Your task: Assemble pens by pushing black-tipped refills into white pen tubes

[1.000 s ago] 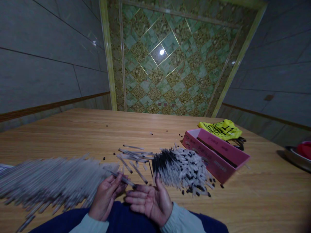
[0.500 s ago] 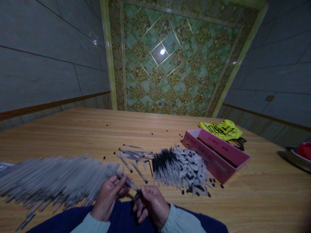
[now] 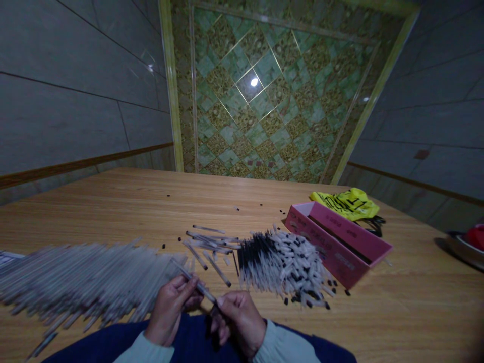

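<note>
A slim clear pen barrel (image 3: pixel 203 289) slants between my two hands above the near table edge. My left hand (image 3: pixel 168 308) pinches it around its middle, thumb on top. At its lower right end, the thumb and fingers of my right hand (image 3: pixel 244 318) close on the tip, which they partly cover. Left of my hands spreads a wide heap of clear pen barrels (image 3: pixel 91 282). Beyond my right hand lies a pile of thin white parts with black ends (image 3: pixel 298 264). A few loose pens (image 3: pixel 212 243) with dark ends lie between the two piles.
A pink open box (image 3: pixel 333 247) stands at the right of the pile, with a yellow bag (image 3: pixel 350 202) behind it. Small black pieces are scattered on the wooden table (image 3: pixel 227 194). A bowl with something red (image 3: pixel 477 237) shows at the far right.
My right thumb has moved slightly over the end of the pen barrel, covering more of its dark tip. Both hands keep their grip, and the piles look unchanged.
</note>
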A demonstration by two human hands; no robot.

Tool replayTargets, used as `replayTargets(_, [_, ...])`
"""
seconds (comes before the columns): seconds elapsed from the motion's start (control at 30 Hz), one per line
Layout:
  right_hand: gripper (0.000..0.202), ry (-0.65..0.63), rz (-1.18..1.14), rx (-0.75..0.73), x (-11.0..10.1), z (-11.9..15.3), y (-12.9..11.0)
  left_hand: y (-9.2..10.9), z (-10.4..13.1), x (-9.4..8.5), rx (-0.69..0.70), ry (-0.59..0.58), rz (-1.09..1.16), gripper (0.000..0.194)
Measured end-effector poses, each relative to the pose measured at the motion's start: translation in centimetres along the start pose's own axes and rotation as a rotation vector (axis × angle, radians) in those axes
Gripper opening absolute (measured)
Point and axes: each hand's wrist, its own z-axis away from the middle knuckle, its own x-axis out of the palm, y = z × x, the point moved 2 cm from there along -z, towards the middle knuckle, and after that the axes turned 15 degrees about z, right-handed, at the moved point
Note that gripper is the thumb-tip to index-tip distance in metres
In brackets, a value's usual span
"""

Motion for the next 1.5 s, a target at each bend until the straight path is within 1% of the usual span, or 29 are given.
replayTargets(0.07, [0.043, 0.067, 0.004, 0.000, -0.2, 0.0, -0.1, 0.4, -0.2, -0.4, 0.012, 0.059, 0.040, 0.030])
replayTargets(0.17, [0.043, 0.160, 0.000, -0.021, -0.7, 0.0, -0.4, 1.0, -0.5, -1.0, 0.050, 0.145, 0.109, 0.032])
replayTargets(0.27, [0.040, 0.193, 0.011, -0.067, -1.5, -0.1, -1.1, 1.2, -0.7, -1.1, 0.053, 0.142, 0.135, 0.033])
replayTargets(0.43, [0.041, 0.249, 0.063, -0.123, -2.8, -0.3, -1.7, 1.1, -0.5, -0.9, 0.058, 0.133, 0.171, 0.032])
replayTargets(0.5, [0.040, 0.231, 0.069, -0.116, -2.8, -0.4, -1.6, 0.9, -0.5, -0.9, 0.054, 0.121, 0.164, 0.032])
replayTargets(0.57, [0.040, 0.180, 0.039, -0.079, -2.5, -0.5, -1.3, 0.8, -0.5, -0.9, 0.041, 0.107, 0.147, 0.032])
replayTargets(0.8, [0.028, -0.123, -0.271, 0.116, -0.9, 0.3, -1.2, 0.5, 0.0, -0.3, 0.043, 0.026, 0.065, 0.028])
replayTargets(0.87, [0.025, -0.164, -0.283, 0.153, -0.8, 0.5, -1.3, 0.5, 0.0, -0.1, 0.042, 0.013, 0.057, 0.027])
replayTargets(0.93, [0.025, -0.159, -0.254, 0.153, -0.8, 0.6, -1.4, 0.4, 0.0, 0.0, 0.038, 0.014, 0.056, 0.028])
replayTargets(1.13, [0.031, -0.086, -0.163, 0.123, -0.9, 0.3, -1.0, 0.6, 0.1, 0.3, 0.042, 0.019, 0.036, 0.026])
replayTargets(1.3, [0.035, -0.109, -0.131, 0.101, -0.7, 0.5, -1.0, 0.7, 0.2, 0.4, 0.048, 0.015, 0.006, 0.028])
replayTargets(1.4, [0.037, -0.103, -0.062, 0.079, -0.7, 0.5, -1.0, 0.4, 0.2, 0.2, 0.052, 0.017, -0.019, 0.030])
replayTargets(1.5, [0.038, -0.059, 0.036, 0.081, -0.7, 0.4, -0.5, 0.1, 0.2, 0.2, 0.050, 0.002, -0.039, 0.030])
